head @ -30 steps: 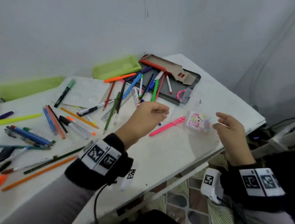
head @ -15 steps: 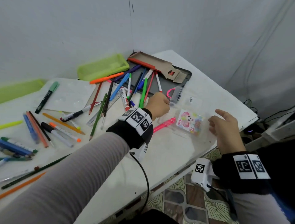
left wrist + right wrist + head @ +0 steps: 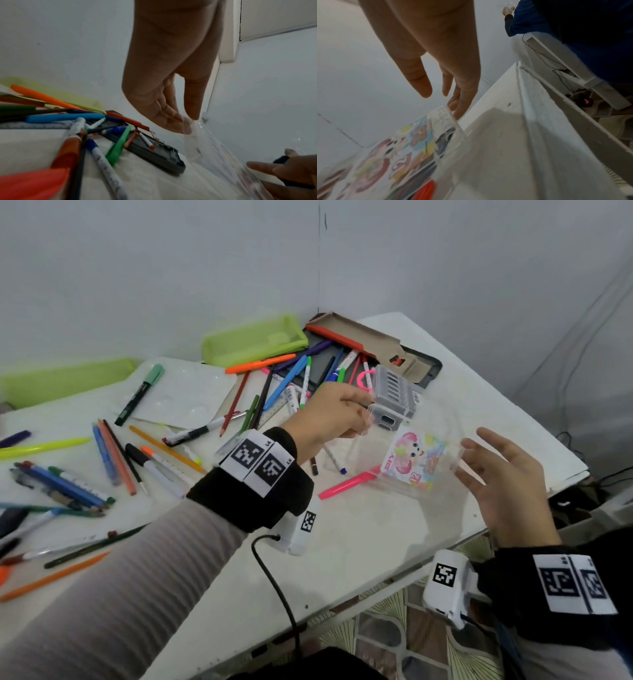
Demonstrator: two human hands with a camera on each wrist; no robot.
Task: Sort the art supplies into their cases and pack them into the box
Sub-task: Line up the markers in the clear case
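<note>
A clear plastic marker case with a cartoon label and a grey ribbed insert hangs tilted above the white table. My left hand pinches its upper left edge; in the left wrist view the fingertips squeeze the clear wall. My right hand is spread open at the case's right end, its straight fingers against the clear corner. A pink marker lies under the case. Loose pens and pencils cover the table's left and back.
Two lime green cases lie at the back by the wall. A dark tray with a cardboard sleeve sits in the back corner. A white palette lies left of centre. The table edge runs beside my right wrist.
My left hand reached right, took the clear case by its edge and lifted it off the table, tilting it. My right hand stayed open at its right end.
</note>
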